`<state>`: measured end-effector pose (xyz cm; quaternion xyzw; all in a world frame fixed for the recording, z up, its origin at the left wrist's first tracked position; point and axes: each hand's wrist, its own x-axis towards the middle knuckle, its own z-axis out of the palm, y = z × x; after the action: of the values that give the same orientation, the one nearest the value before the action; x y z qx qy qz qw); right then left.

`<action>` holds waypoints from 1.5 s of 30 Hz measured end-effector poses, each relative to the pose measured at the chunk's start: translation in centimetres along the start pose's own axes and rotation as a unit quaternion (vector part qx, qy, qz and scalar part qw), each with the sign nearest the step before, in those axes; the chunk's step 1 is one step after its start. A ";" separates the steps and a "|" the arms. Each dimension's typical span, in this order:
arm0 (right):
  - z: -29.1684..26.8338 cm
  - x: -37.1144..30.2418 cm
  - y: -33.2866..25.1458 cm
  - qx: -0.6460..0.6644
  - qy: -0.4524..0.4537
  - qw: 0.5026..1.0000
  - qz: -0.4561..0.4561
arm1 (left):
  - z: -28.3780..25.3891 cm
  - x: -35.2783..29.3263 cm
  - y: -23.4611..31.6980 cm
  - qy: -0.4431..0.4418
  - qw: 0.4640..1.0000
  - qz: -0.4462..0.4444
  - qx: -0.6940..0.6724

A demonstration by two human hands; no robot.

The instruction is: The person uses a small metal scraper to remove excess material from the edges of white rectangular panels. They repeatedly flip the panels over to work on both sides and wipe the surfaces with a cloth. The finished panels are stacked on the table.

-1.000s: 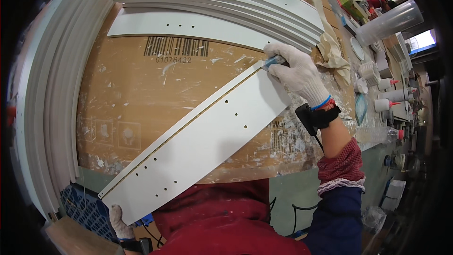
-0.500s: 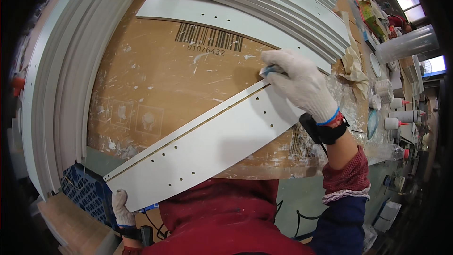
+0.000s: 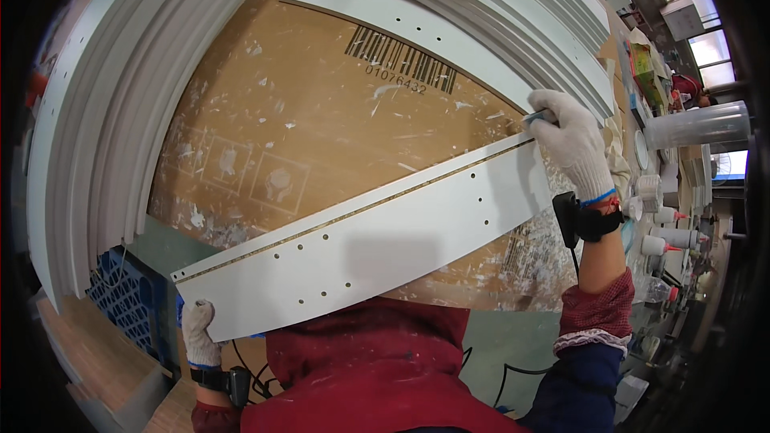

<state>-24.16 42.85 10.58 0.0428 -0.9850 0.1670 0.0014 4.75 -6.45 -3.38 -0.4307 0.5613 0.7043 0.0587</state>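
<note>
A long white panel (image 3: 377, 248) with drilled holes and a narrow brownish groove along its far edge lies slantwise in front of me. My left hand (image 3: 200, 331), in a white knit glove, closes on the panel's near left corner, thumb on top and the other fingers mostly hidden. At the far right corner is my right hand (image 3: 576, 144), also gloved. It is closed on a small blue-grey piece (image 3: 542, 117), mostly covered by the fingers, so its kind cannot be made out.
Cardboard (image 3: 313, 120) with paint specks covers the worktop. Stacked white panels (image 3: 136, 104) stand at the left, and more panels (image 3: 401, 20) lie at the back. A blue plastic crate (image 3: 124, 293) sits at lower left. Bottles (image 3: 658, 244) and a clear cylinder (image 3: 698, 124) are at right.
My right hand has moved right with the small blue-grey piece, toward the panel's end. The panel lies at a flatter slant. My left hand stays at its corner. The whole view has shifted.
</note>
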 end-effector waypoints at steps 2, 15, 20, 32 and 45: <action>0.4 -0.3 -1.9 0.040 -0.042 0.997 -0.042 | -0.5 0.4 -0.5 0.010 1.000 -0.003 -0.011; -0.7 -0.7 1.5 0.027 0.051 0.998 0.019 | 0.8 0.0 0.1 -0.049 0.992 0.051 -0.108; 1.3 -1.5 -0.6 0.011 0.021 1.000 -0.004 | 0.4 0.3 -0.1 -0.071 0.995 0.046 -0.061; 4.4 -5.8 -15.3 0.215 -0.225 0.935 -0.173 | 2.2 -1.3 1.8 -0.085 0.991 0.039 -0.091; 2.0 -16.7 7.0 0.410 0.067 0.879 0.234 | 2.0 -1.1 1.2 -0.121 0.981 0.064 -0.135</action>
<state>-8.11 50.14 6.10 -0.2033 -0.8075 0.5536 0.0108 3.68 -4.72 -1.77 -0.3092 0.4762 0.8229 0.0227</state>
